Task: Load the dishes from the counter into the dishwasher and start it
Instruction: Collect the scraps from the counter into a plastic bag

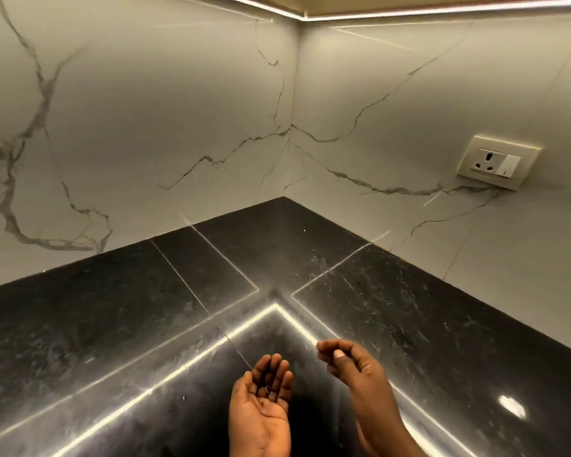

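While the left hand point(261, 404) lies palm-up, grip released, over the near table point(112, 324) — the right hand point(353, 364) pinches thumb to finger, contents too small to tell.

The desk point(145, 324) runs into a far corner where two walls meet, a wall socket point(498, 162) sits on the right wall, and near us the left hand point(261, 410) is just left of the right hand point(356, 367).
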